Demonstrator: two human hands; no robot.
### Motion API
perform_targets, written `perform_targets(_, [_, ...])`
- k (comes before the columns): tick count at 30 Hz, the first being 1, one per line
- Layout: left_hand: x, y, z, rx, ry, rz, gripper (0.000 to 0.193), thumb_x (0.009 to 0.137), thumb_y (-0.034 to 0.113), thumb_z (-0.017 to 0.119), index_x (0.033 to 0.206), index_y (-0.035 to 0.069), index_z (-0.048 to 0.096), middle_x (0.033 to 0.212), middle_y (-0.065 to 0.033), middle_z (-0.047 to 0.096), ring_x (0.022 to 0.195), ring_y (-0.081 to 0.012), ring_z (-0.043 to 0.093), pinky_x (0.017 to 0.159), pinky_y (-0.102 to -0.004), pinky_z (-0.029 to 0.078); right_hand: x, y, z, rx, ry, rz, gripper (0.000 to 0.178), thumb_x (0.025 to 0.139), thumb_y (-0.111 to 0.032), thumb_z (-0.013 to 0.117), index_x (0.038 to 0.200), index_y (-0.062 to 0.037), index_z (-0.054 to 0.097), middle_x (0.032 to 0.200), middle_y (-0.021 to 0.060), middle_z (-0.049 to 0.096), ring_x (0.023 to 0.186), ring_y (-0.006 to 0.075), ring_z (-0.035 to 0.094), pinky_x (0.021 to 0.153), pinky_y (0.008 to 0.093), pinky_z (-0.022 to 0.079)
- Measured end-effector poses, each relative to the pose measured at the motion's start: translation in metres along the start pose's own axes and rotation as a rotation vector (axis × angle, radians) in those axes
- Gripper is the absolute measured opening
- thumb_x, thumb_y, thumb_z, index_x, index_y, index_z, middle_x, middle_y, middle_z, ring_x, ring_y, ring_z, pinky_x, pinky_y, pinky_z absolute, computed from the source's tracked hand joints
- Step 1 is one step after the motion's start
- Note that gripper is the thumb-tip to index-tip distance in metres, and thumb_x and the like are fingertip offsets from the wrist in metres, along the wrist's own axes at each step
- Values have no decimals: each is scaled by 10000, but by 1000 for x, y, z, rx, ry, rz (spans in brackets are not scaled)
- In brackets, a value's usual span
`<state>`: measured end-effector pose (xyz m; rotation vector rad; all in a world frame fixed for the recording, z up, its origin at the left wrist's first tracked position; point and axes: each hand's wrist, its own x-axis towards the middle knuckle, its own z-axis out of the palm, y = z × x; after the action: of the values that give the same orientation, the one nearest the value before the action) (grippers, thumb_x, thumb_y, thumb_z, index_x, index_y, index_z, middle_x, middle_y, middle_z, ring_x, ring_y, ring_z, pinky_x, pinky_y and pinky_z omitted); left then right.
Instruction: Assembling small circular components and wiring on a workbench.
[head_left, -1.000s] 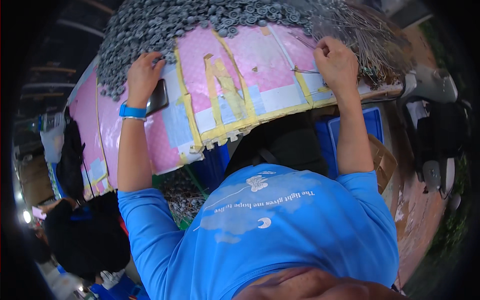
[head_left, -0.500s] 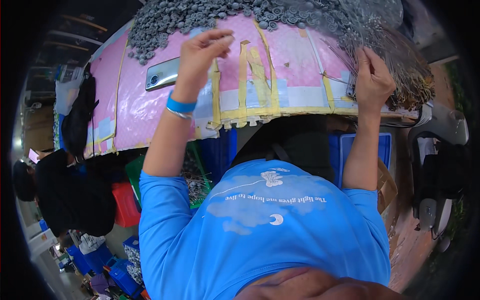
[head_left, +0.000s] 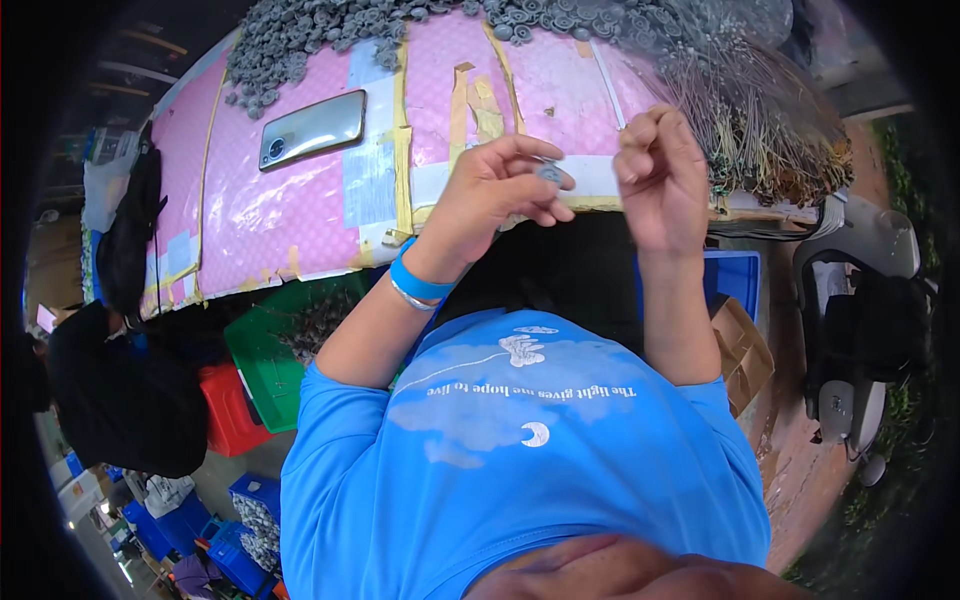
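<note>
Left hand (head_left: 490,190) and right hand (head_left: 665,190), apart in the head view, have come back toward the near edge of the table (head_left: 300,225); the left now grips a grey disc (head_left: 549,173), so one piece is off the heap (head_left: 320,40), while whether the right's curled fingers hold anything, I cannot tell. Below, a green crate (head_left: 250,345) holds dark grey bits, and a blue crate (head_left: 262,487) pale pieces

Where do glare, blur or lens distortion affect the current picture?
Head view: pale glare patches on the shiny pink tabletop covering; head view: the bare right hand looks slightly soft around its fingertips, so whether it pinches anything is hard to tell; head view: fisheye distortion bows the covering's near edge, and the picture's corners fall to black.
</note>
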<state>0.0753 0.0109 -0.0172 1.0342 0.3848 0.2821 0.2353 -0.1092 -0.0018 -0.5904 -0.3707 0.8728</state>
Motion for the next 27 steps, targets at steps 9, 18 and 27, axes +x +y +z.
perform_targets(9, [-10, 4, 4, 108, 41, 157, 406, 886, 47, 642, 1278, -37, 580, 1109, -126, 681, 889, -152, 683, 714, -266, 594, -37, 22, 9, -208, -134, 189, 207, 1028, -180, 502, 1042, 20, 554, 828, 104, 635, 593, 140, 602, 543, 283, 531])
perform_targets(18, [-22, 10, 4, 97, 153, 193, 350, 902, 35, 575, 1239, -59, 588, 1110, -188, 686, 907, -219, 717, 655, -256, 611, -41, 28, -1, -217, -122, 226, 213, 1014, -173, 536, 1061, 26, 596, 868, 125, 680, 611, 154, 649, 569, 263, 555])
perform_targets(27, [-27, 13, -5, -133, 159, 120, 298, 920, 45, 537, 1185, -67, 616, 1033, -214, 698, 814, -244, 732, 645, -267, 615, -69, 54, -22, -540, -285, 18, 210, 926, 34, 576, 1127, 43, 635, 1080, 207, 670, 678, 171, 650, 620, 276, 545])
